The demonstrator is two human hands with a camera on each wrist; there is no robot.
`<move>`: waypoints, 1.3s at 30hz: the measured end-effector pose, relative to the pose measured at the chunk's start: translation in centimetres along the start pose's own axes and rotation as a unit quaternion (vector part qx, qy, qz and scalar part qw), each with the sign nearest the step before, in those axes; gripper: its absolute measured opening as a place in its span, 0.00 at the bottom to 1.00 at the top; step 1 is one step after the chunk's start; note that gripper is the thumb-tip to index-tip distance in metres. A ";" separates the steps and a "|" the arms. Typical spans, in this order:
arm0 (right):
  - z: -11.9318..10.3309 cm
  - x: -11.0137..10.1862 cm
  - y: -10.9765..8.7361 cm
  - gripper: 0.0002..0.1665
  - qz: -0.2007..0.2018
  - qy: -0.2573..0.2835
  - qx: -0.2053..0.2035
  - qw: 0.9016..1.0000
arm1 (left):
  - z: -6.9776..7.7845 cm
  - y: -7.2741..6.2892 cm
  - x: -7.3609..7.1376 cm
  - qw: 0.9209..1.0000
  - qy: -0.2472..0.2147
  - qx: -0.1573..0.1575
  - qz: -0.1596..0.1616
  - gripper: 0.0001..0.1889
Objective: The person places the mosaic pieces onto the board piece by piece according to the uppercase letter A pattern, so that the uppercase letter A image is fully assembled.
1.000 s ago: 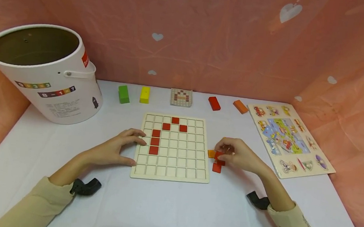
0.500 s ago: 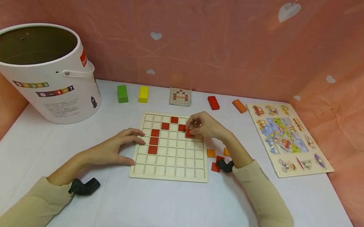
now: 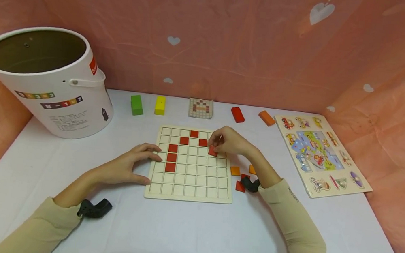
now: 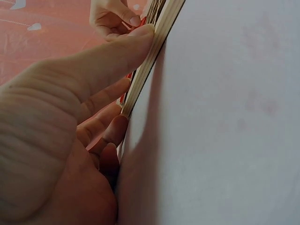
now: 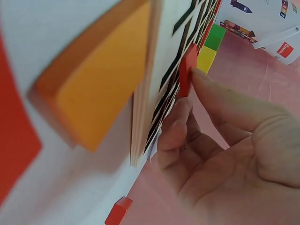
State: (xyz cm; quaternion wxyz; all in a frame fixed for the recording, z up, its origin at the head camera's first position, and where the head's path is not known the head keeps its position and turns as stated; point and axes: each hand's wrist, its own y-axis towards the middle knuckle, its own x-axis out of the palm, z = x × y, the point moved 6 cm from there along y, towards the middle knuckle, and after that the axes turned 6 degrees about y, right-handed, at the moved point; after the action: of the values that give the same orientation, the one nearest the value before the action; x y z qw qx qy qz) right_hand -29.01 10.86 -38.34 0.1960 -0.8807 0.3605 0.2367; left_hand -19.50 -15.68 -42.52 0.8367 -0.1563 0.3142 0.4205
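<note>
A pale wooden grid board lies flat on the white-covered table, with several red square tiles set in its upper cells. My right hand pinches another red tile between thumb and fingers over the board's upper right cells. In the right wrist view this tile is tilted against the grid. My left hand rests at the board's left edge, thumb and fingers spread along it. The left wrist view has the left thumb touching the wooden edge.
Loose orange tiles and red tiles lie right of the board, partly under the right wrist. Behind it stand green, yellow, red and orange blocks and a pattern card. A bucket stands left, a picture puzzle right.
My right hand has moved from the loose tiles up and left to the board with a red tile. Over the last half second that tile has tilted slightly. The left hand stays put.
</note>
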 end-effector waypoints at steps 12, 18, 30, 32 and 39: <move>-0.4 0.6 -0.2 0.10 -0.006 -0.015 -0.011 1.000 | 0.1 0.1 -0.1 1.000 0.000 0.002 0.000 0.27; -0.6 0.8 -0.4 0.11 -0.009 -0.040 -0.003 0.999 | 0.2 0.0 -0.1 1.000 -0.002 0.004 0.002 0.28; -0.5 0.2 -1.6 0.08 0.000 -0.047 0.016 0.999 | 0.0 0.0 -0.1 1.000 0.001 -0.001 0.001 0.28; -0.4 -0.2 -2.4 0.08 -0.002 -0.043 0.012 0.999 | 0.0 -0.1 -0.1 1.000 0.000 -0.002 0.001 0.28; 1.3 -1.0 -6.9 0.13 -0.004 -0.006 -0.007 1.000 | 0.1 0.0 -0.1 1.000 0.002 -0.002 0.001 0.29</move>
State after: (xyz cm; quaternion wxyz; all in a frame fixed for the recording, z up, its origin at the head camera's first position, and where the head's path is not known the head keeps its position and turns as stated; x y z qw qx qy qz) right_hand -24.98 16.67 -37.62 0.1928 -0.8819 0.3546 0.2435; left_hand -19.51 -15.74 -42.40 0.8356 -0.1583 0.3149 0.4213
